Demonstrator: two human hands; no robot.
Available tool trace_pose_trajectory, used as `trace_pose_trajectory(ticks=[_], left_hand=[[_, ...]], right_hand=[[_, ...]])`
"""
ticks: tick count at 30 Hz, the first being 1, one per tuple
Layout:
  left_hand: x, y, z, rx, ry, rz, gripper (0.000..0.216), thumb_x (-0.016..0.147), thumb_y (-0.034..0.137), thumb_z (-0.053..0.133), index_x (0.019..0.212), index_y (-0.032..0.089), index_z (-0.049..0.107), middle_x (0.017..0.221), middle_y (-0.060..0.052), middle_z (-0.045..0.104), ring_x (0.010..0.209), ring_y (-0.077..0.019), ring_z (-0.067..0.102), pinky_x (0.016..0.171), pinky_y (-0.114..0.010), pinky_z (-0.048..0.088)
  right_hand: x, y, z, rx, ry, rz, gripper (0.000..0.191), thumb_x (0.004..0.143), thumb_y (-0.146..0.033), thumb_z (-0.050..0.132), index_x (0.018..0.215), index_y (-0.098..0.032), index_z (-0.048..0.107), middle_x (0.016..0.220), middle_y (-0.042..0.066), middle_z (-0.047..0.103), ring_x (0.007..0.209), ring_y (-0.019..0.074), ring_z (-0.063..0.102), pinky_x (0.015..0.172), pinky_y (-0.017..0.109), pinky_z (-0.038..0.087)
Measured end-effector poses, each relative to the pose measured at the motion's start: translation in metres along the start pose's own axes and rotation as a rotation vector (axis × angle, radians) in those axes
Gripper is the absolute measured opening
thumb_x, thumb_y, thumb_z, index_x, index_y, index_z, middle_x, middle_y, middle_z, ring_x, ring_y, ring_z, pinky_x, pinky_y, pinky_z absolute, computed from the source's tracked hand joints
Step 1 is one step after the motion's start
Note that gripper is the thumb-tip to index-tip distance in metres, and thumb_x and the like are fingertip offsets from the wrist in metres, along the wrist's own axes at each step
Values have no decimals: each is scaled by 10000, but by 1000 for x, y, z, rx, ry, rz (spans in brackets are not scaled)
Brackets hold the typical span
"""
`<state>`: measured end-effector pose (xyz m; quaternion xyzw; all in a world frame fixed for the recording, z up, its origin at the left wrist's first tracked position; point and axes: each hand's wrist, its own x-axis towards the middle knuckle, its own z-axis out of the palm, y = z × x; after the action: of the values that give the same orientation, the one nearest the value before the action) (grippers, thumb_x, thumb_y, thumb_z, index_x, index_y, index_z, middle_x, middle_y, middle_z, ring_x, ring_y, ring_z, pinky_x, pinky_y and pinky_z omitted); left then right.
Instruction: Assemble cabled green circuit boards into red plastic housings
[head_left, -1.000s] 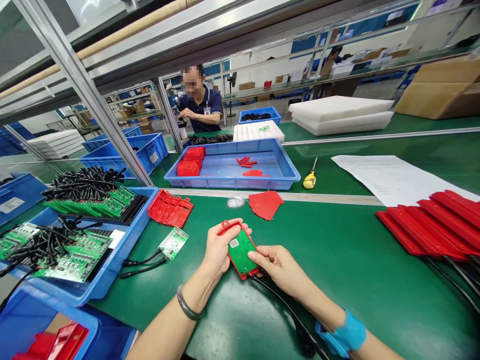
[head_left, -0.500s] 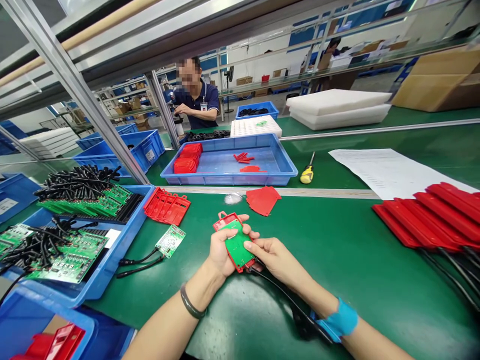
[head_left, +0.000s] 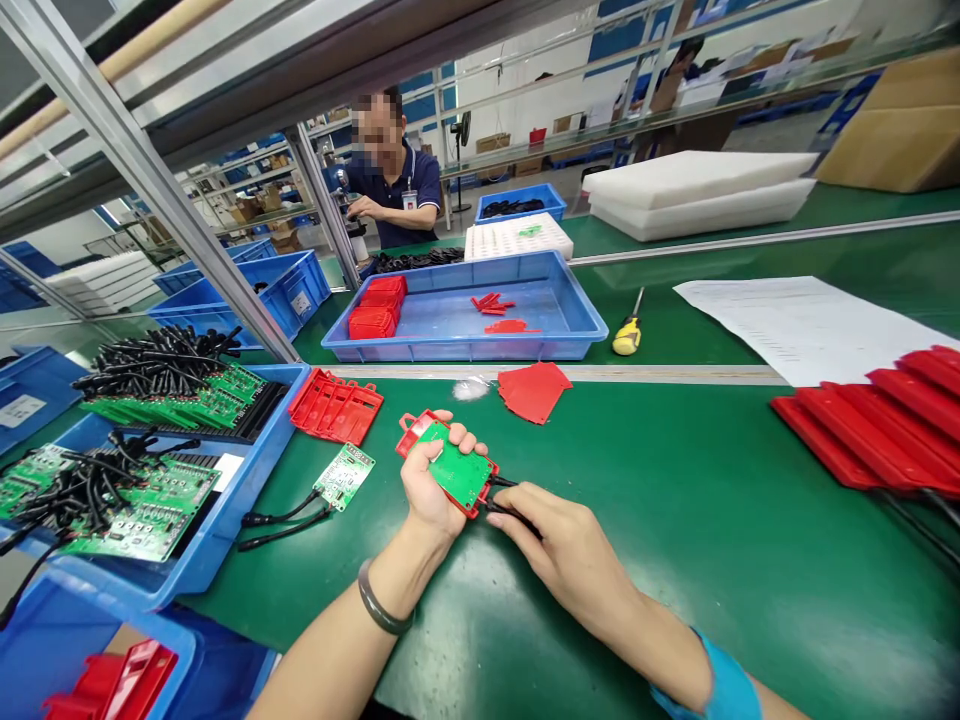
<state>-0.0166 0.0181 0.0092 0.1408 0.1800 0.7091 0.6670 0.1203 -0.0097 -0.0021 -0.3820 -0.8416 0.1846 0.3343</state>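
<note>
My left hand (head_left: pixel 429 488) is closed around a red plastic case (head_left: pixel 411 431) with a green circuit board (head_left: pixel 454 472) seated in it, holding it just above the green bench. My right hand (head_left: pixel 564 545) pinches the black cables (head_left: pixel 504 484) where they leave the case's right end. A second green board with black leads (head_left: pixel 344 478) lies on the bench to the left. A stack of red case halves (head_left: pixel 337 408) and some flat red covers (head_left: pixel 533 390) lie beyond my hands.
Blue bins of wired boards (head_left: pixel 146 500) stand at left. A blue tray (head_left: pixel 465 345) with red parts sits behind, a yellow screwdriver (head_left: pixel 627 335) beside it. Finished red units (head_left: pixel 870 425), paper sheets (head_left: pixel 802 325) and white foam (head_left: pixel 697 195) lie right. A person (head_left: pixel 394 180) works opposite.
The case has turned and shifted left in my left hand. My right hand slid off the board to the cables at its right end.
</note>
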Motion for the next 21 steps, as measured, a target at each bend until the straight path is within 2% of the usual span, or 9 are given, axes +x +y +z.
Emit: trace_pose_trajectory(ticks=[3, 8, 10, 12, 16, 18, 21], left_hand=[[-2, -3, 0, 0, -39, 21, 216, 700, 155, 457, 893, 185, 550, 726, 4, 407, 642, -106, 435, 698, -284, 406], [-2, -6, -2, 36, -41, 37, 206, 717, 131, 453, 891, 180, 551, 717, 2, 405, 632, -103, 426, 692, -273, 398], [-3, -6, -1, 28, -26, 17, 183, 735, 146, 459, 889, 186, 549, 721, 4, 401, 635, -103, 428, 695, -274, 401], [-3, -5, 1, 19, -8, -9, 137, 776, 192, 461, 880, 188, 550, 723, 6, 397, 638, -104, 430, 698, -277, 406], [-4, -2, 5, 34, -13, -19, 144, 836, 263, 449, 887, 182, 557, 734, 0, 414, 655, -109, 445, 717, -291, 417], [-4, -2, 4, 52, -18, -28, 138, 821, 223, 460, 904, 180, 562, 741, -3, 434, 668, -112, 460, 730, -297, 421], [-4, -1, 3, 72, -13, -49, 191, 759, 151, 482, 927, 182, 568, 760, -12, 472, 702, -125, 493, 759, -313, 427]], right_hand=[[-2, -2, -2, 151, 15, 43, 201, 935, -288, 453, 825, -195, 593, 733, 14, 611, 631, 143, 558, 572, 241, 412], [-5, 0, -1, -195, 82, -169, 300, 954, -213, 374, 801, -161, 626, 662, 41, 584, 602, 182, 539, 552, 291, 384], [-6, 1, -1, -266, 100, -212, 319, 957, -199, 358, 796, -154, 629, 661, 48, 583, 602, 187, 536, 549, 297, 381], [-6, 3, -2, -200, 95, -183, 293, 956, -220, 379, 824, -157, 633, 693, 48, 597, 624, 179, 551, 568, 287, 401], [-5, 5, -8, 40, 2, -2, 157, 922, -277, 492, 925, -199, 628, 780, 16, 626, 674, 147, 588, 597, 244, 440], [-5, 6, -9, 34, 1, 26, 149, 912, -284, 511, 983, -202, 612, 797, 15, 629, 687, 151, 595, 605, 247, 449], [-7, 6, -9, -104, 60, -60, 199, 934, -255, 452, 1054, -187, 596, 812, 40, 625, 688, 162, 595, 604, 259, 452]])
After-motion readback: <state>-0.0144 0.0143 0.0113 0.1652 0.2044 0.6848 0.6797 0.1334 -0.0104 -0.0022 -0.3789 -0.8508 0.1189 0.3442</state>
